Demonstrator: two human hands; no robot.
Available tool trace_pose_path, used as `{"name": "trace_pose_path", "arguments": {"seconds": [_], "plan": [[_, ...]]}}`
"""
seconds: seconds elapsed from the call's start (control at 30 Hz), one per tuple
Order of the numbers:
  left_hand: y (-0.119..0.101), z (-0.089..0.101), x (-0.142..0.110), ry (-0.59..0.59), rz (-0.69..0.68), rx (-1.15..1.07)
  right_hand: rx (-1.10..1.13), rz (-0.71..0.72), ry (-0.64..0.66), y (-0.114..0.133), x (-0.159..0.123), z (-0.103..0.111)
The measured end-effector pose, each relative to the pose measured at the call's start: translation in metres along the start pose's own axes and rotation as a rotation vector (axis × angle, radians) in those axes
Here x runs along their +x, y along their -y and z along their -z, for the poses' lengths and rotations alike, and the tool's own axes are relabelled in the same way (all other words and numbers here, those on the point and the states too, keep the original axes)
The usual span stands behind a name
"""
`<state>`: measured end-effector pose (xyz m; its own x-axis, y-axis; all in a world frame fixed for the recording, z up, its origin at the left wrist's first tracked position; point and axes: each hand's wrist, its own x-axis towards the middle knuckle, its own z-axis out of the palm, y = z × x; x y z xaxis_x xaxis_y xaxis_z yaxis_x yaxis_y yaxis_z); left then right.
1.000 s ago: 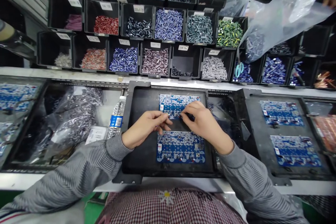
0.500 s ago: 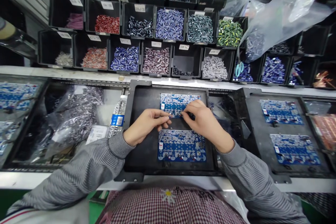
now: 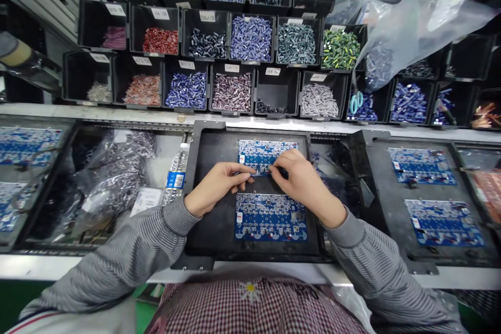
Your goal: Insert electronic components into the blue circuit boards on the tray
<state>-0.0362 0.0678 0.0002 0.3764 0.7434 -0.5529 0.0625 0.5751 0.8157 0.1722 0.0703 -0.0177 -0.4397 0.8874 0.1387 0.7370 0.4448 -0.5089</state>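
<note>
Two blue circuit boards lie in a black tray (image 3: 213, 148) in front of me, the upper board (image 3: 252, 150) and the lower board (image 3: 270, 216). At the upper board's lower edge, my left hand (image 3: 225, 182) is closed in a pinch; whatever its fingertips hold is too small to name. My right hand (image 3: 303, 180) is also closed, its fingertips at the lower right part of the same board. Small dark electronic components (image 3: 283, 172) show tucked under its fingers. The right hand covers that corner of the board.
Black bins of coloured components (image 3: 250, 39) stand in rows behind the rail. A water bottle (image 3: 176, 175) and bagged parts (image 3: 117, 182) are at left. Another tray (image 3: 391, 209) with two boards sits at right. Scissors (image 3: 356, 102) and plastic bags (image 3: 426, 15) hang upper right.
The two hands stay at the upper board with only slight finger movement. Trays at both sides look slightly shifted as the view tilts a little.
</note>
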Motion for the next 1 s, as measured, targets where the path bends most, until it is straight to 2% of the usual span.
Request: {"name": "trace_pose_path", "arguments": {"seconds": [0.17, 0.27, 0.4, 0.47, 0.53, 0.6, 0.7, 0.77, 0.8, 0.87, 0.93, 1.0], "plan": [[0.001, 0.002, 0.001, -0.007, -0.011, 0.027, 0.015, 0.000, 0.015, -0.002, 0.000, 0.001], [-0.001, 0.003, 0.001, 0.003, 0.009, 0.009, 0.093, 0.008, -0.033, 0.006, -0.002, 0.006], [-0.001, -0.005, -0.002, 0.167, 0.072, -0.063, 0.257, 0.127, -0.058, 0.022, -0.006, 0.012], [0.000, -0.011, -0.003, 0.200, 0.055, -0.108, 0.288, 0.152, -0.073, 0.026, -0.007, 0.016], [-0.005, -0.011, 0.001, 0.096, -0.074, -0.148, 0.290, 0.113, -0.132, 0.023, -0.009, 0.021], [-0.020, 0.004, 0.013, -0.116, -0.306, -0.132, 0.278, 0.060, -0.190, 0.014, -0.012, 0.027], [-0.061, 0.048, 0.046, -0.508, -0.661, 0.112, 0.244, 0.024, -0.215, -0.001, -0.020, 0.035], [-0.088, 0.077, 0.072, -0.676, -0.758, 0.442, 0.212, 0.014, -0.202, -0.010, -0.024, 0.037], [-0.099, 0.086, 0.084, -0.692, -0.775, 0.630, 0.198, 0.009, -0.192, -0.013, -0.025, 0.036], [-0.110, 0.091, 0.107, -0.592, -0.782, 0.969, 0.175, -0.005, -0.184, -0.018, -0.026, 0.035], [-0.109, 0.078, 0.126, -0.449, -0.717, 1.204, 0.163, -0.019, -0.188, -0.021, -0.025, 0.033], [-0.104, 0.060, 0.139, -0.431, -0.595, 1.318, 0.165, -0.026, -0.193, -0.024, -0.026, 0.034]]}}
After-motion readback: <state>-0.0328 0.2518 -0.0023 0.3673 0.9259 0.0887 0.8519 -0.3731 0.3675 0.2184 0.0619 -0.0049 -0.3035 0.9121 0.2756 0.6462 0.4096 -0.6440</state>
